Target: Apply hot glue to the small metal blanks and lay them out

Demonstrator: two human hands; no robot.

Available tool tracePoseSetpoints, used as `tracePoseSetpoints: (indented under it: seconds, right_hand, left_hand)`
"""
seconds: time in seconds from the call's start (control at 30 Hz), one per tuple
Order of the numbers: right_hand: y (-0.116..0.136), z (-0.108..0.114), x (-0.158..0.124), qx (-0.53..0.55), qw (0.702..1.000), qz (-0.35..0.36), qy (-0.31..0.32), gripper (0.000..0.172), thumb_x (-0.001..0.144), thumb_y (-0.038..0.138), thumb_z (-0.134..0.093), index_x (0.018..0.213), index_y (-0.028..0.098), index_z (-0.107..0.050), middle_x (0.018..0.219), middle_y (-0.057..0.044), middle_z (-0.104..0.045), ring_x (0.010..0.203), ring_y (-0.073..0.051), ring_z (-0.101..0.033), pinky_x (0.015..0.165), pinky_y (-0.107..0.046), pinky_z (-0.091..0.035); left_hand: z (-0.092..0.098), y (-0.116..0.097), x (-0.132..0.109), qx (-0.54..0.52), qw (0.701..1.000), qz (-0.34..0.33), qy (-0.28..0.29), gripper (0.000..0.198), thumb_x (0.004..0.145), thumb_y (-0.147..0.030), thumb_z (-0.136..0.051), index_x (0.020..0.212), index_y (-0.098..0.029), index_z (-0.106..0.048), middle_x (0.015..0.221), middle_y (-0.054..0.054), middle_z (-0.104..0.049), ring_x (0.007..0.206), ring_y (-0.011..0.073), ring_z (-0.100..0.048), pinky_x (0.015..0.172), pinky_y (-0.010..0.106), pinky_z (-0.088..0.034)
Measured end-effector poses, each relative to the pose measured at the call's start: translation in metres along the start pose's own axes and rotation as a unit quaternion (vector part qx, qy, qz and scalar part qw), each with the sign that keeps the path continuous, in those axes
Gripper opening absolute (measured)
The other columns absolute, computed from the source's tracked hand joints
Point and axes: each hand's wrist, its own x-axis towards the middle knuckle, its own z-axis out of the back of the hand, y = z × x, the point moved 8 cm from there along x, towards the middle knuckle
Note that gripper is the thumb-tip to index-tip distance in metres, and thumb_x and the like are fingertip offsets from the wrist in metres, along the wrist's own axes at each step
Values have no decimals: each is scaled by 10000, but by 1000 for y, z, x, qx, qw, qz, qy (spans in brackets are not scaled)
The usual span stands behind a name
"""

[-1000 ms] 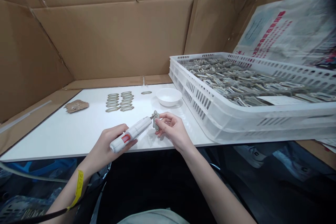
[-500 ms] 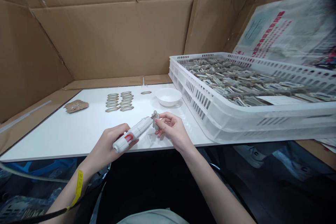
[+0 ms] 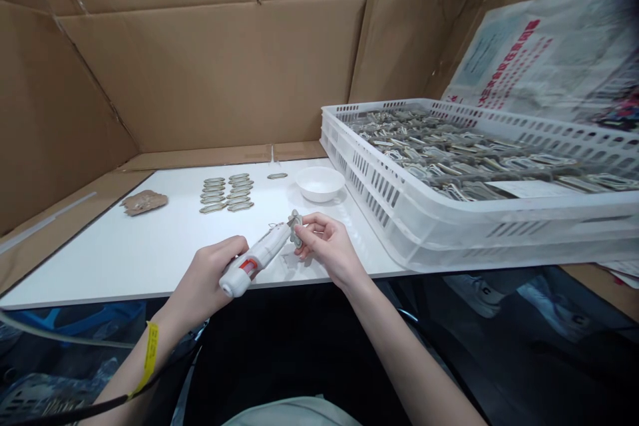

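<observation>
My left hand (image 3: 212, 271) is wrapped round a white glue gun (image 3: 259, 256) with a red-edged opening near its rear. The gun's tip points up and right, at a small scalloped grey plaque (image 3: 296, 227) pinched upright between the fingers of my right hand (image 3: 328, 244). Tip and plaque look to be touching or nearly so. Two columns of similar flat plaques (image 3: 239, 195) lie on the white table (image 3: 164, 259) beyond my left hand. One more plaque (image 3: 277, 176) lies apart, left of a white bowl (image 3: 320, 184).
A large white plastic crate (image 3: 399, 223), packed with rows of similar pieces, stands on the right. A torn piece of brown cardboard (image 3: 144, 202) lies at left. Cardboard walls (image 3: 210, 73) enclose the table. A black cable (image 3: 74, 413) runs beside my left forearm.
The glue gun's rear end has swung slightly right and down, turning with my left hand, while its tip stays at the plaque. My right hand holds nearly still.
</observation>
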Motion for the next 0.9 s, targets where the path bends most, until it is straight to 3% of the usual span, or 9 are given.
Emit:
tracePoseSetpoints:
  seconds: [0.9]
  right_hand:
    - [0,1,-1,8,1000,-8,-3,395,652,468,-812,789,153,-617,547,55,-572,468,-109,-627,444,-179,-466]
  left_hand:
    - [0,-8,1,29,999,-43,-5,188,877,-171,-470,712,-202,-386,672,-32,-458,568,101,-414,537,199,-320]
